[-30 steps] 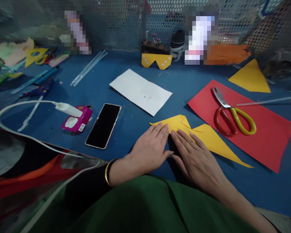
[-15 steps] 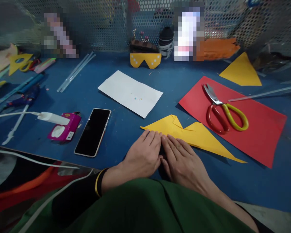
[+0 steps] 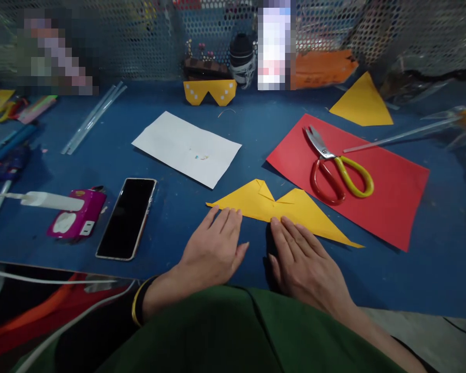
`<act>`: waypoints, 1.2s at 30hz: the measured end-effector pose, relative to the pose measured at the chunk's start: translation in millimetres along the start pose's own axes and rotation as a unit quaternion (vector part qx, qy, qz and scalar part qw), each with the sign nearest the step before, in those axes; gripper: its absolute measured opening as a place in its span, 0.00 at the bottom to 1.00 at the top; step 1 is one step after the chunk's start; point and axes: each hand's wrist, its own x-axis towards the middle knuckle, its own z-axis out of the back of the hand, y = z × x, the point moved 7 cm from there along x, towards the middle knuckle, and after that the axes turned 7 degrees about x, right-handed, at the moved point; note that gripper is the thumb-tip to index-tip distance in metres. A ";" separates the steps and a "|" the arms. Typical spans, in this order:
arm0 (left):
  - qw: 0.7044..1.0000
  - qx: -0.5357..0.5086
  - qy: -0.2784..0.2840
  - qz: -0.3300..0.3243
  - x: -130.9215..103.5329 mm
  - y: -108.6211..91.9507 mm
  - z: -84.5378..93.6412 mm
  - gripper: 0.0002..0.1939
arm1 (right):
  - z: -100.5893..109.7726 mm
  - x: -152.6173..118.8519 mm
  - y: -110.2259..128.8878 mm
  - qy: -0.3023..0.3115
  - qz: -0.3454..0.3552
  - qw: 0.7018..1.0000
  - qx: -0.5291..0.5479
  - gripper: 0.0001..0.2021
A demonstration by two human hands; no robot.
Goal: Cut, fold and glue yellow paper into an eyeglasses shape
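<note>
A folded yellow paper [image 3: 283, 203] with a notch in its far edge lies on the blue table. My left hand [image 3: 214, 247] rests flat, fingertips on the paper's near edge at the left. Further right, my right hand [image 3: 305, 256] lies flat too, its fingertips on the same edge. Both hands have their fingers extended and grasp nothing. Scissors [image 3: 328, 155] with one red and one yellow handle sit on a red sheet [image 3: 396, 181] to the right. A white sheet [image 3: 178, 147] lies beyond the paper.
A phone [image 3: 127, 217] and a magenta power adapter [image 3: 75, 213] are on the left. Clear sticks [image 3: 95, 118] lie farther back. At the back stand a yellow mask shape [image 3: 209, 92] and a spool [image 3: 242, 57]; a yellow triangle [image 3: 363, 103] lies back right.
My hands have moved apart along the folded edge, left hand leftward and right hand rightward relative to the paper. The whole view has shifted, so the table items appear further left.
</note>
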 end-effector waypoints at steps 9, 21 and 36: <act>1.000 -0.002 0.005 0.010 1.2 0.5 -0.4 0.27 | 10.1 -31.4 -30.9 0.028 -0.043 0.998 -0.041 0.36; 0.992 -0.050 0.071 -0.087 21.9 -31.7 -8.6 0.35 | 9.5 -16.4 -17.6 0.002 -0.032 0.998 0.045 0.31; 0.994 -0.035 0.070 -0.081 23.9 -31.6 -5.8 0.34 | 21.5 -72.1 -59.5 0.025 -0.124 0.991 -0.037 0.34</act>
